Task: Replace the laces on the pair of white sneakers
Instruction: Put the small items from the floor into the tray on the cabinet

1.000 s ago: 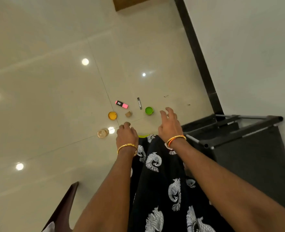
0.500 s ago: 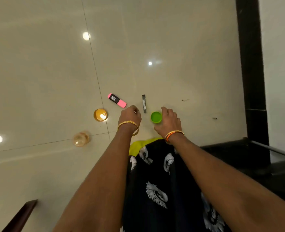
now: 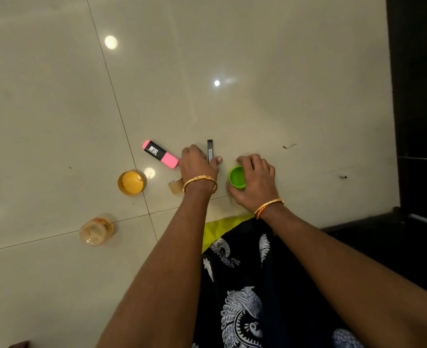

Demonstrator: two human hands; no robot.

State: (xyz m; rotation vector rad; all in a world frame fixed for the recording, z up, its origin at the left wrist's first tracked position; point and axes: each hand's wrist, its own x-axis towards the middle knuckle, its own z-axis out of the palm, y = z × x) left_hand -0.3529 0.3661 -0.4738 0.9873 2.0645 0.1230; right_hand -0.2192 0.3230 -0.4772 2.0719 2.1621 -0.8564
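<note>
no shoes here, just small stuff on the floor

head view: the shiny pale floor (image 3: 257,71) has little things on it. the left hand (image 3: 198,164) lies over a thin dark stick (image 3: 210,149), close to a pink marker (image 3: 160,154); i cannot tell if it grips anything. the right hand (image 3: 256,182) curls round a green lid (image 3: 237,177). the white sneakers and laces are nowhere in sight. the lid may slide off on the slick tile. an elbow may bump the yellow cup (image 3: 131,183) or the jar lying on its side (image 3: 96,229), and it may roll.

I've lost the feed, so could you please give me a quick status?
Left hand on the floor by the black stick. Right hand grips the green cap. No sneakers or laces in view.
</note>
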